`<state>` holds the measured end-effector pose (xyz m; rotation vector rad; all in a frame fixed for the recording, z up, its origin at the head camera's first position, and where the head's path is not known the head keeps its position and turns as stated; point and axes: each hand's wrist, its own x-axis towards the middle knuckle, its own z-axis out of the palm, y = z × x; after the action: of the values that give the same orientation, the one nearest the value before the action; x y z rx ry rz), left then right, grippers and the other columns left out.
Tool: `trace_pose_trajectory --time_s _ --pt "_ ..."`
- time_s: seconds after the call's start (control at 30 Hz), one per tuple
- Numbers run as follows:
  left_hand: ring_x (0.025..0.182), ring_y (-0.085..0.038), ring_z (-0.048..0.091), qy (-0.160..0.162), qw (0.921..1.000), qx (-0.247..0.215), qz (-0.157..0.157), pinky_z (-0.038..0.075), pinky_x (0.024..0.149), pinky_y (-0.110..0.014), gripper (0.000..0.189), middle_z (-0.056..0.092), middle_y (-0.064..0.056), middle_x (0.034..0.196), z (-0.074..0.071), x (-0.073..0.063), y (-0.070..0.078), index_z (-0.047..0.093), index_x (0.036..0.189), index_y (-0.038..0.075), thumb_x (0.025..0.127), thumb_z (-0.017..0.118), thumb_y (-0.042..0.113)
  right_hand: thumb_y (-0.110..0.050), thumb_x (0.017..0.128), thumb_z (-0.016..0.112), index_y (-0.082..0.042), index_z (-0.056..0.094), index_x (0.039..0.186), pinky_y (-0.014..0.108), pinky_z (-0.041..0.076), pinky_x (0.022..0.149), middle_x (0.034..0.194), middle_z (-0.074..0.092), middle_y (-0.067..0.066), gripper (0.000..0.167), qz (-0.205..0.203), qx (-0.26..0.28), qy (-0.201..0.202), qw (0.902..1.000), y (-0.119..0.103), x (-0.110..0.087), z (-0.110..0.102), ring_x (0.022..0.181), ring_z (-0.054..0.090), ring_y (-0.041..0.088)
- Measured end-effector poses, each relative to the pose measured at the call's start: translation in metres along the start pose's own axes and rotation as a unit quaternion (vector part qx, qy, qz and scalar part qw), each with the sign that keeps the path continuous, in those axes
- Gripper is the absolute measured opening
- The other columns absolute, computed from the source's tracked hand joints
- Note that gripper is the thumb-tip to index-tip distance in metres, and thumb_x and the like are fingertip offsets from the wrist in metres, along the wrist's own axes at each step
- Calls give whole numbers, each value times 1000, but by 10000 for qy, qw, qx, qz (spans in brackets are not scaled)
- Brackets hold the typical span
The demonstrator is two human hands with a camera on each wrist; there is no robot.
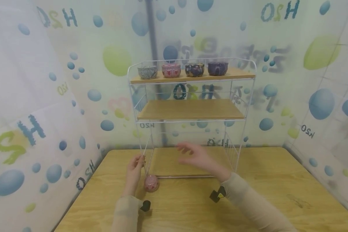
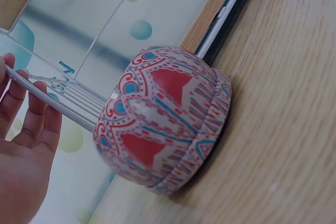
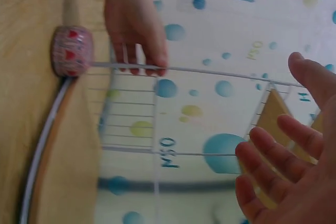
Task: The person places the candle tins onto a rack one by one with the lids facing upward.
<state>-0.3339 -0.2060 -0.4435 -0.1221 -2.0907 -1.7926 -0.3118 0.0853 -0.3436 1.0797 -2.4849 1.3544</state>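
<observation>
A white wire rack with wooden boards (image 1: 191, 109) stands on the table. My left hand (image 1: 135, 167) grips its front left post (image 2: 58, 106), thumb and fingertips at the wire. Just below that hand, a small round tin (image 2: 160, 116) with a red, white and blue pattern sits on the table, domed side up and rim down, by the rack's bottom corner. My right hand (image 1: 195, 158) is held in front of the bottom board (image 1: 165, 161). Its fingers (image 3: 278, 163) are spread and loosely bent, with nothing between them.
On the top board stand several patterned round tins: a grey-green tin (image 1: 147, 72), a pink tin (image 1: 171, 71), a dark yellow-marked tin (image 1: 194, 70) and a dark purple tin (image 1: 217, 69). Bubble-printed curtains (image 1: 75, 129) surround the wooden table (image 1: 266, 180).
</observation>
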Motion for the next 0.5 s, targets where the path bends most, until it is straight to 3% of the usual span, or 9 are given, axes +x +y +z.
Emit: trace_pose_trajectory --time_s 0.2,0.5 --pt "105 -38 58 95 9999 41 107 45 91 -41 32 62 -13 113 1 8 -19 60 113 0 103 50 28 -21 81 78 -8 56 132 50 46 92 121 62 7 57 -43 132 -318 9994 17 4 28 106 58 29" --pt "98 -21 60 184 9997 -118 92 49 87 -29 31 64 -6 109 2 7 -15 59 114 -5 102 51 23 -23 81 78 -7 52 135 47 47 91 127 59 11 62 196 451 -692 9964 39 4 66 110 57 32"
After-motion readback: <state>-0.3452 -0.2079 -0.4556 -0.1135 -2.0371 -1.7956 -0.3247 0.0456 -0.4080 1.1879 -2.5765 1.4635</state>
